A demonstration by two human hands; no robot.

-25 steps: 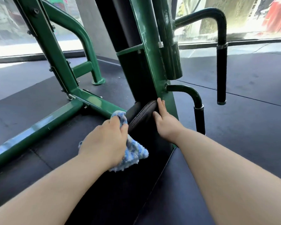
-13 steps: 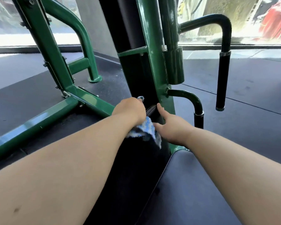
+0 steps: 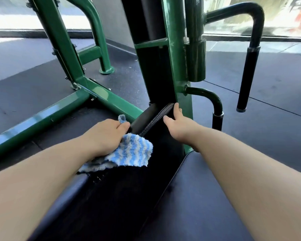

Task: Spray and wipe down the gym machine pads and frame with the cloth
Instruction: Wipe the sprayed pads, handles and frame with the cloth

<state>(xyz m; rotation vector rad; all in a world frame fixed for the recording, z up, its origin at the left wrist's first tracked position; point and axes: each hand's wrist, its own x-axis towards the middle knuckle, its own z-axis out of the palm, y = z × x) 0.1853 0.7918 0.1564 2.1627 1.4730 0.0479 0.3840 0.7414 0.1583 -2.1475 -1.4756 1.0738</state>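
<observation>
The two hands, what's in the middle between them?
In the head view, the rounded, stitched end of the black pad sits between the left hand, gripping the striped cloth, and the right hand, touching the pad's edge.

We see a dark rubber-mat floor (image 3: pixel 276 87) with thin seams running across it. Along the far side, windows (image 3: pixel 10 20) let in bright daylight, and a grey wall (image 3: pixel 111 20) stands between them.

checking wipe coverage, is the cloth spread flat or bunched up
Bunched. The left hand grips the cloth in a wad: a corner pokes out past the fingers and a loose flap trails from under the palm.
</observation>
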